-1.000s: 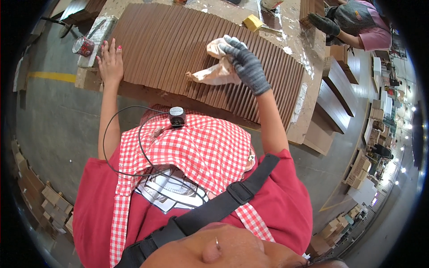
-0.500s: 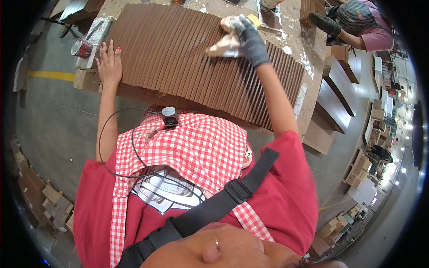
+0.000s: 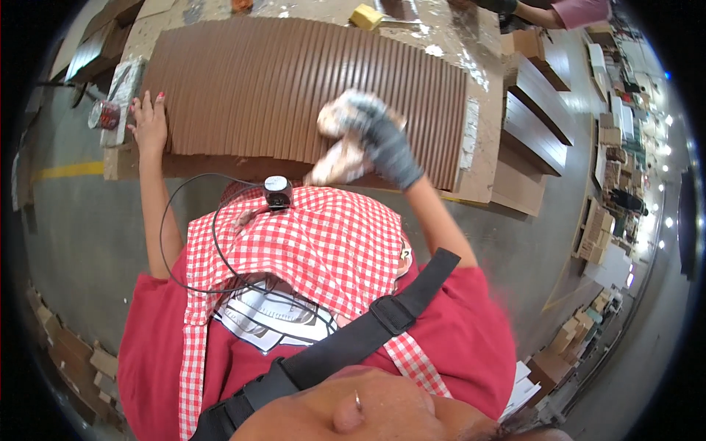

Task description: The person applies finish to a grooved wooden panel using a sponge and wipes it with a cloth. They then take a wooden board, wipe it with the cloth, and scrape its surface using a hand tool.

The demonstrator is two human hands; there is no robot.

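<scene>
Many narrow brown strips [image 3: 235,88] lie side by side across the worktable [image 3: 478,66], making one broad ridged sheet. My right hand [image 3: 386,147], in a dark grey glove, is closed round a crumpled, stained whitish rag [image 3: 342,162]. The rag presses on the strips near their front edge, right of the middle, and hangs a little toward me. My bare left hand [image 3: 151,126] rests at the left end of the strips with its fingers spread, holding nothing.
A red-smeared can [image 3: 104,115] stands beside a paint-spattered white block [image 3: 126,92] at the table's left. A yellow block [image 3: 365,16] lies behind the strips. Dark brown boards [image 3: 540,95] are stacked at the right. A co-worker's gloved hand [image 3: 497,6] shows at the far right.
My right hand has drawn the rag from the back of the strips toward me and slightly left. My left hand stays at the left end. The whole view has shifted a little.
</scene>
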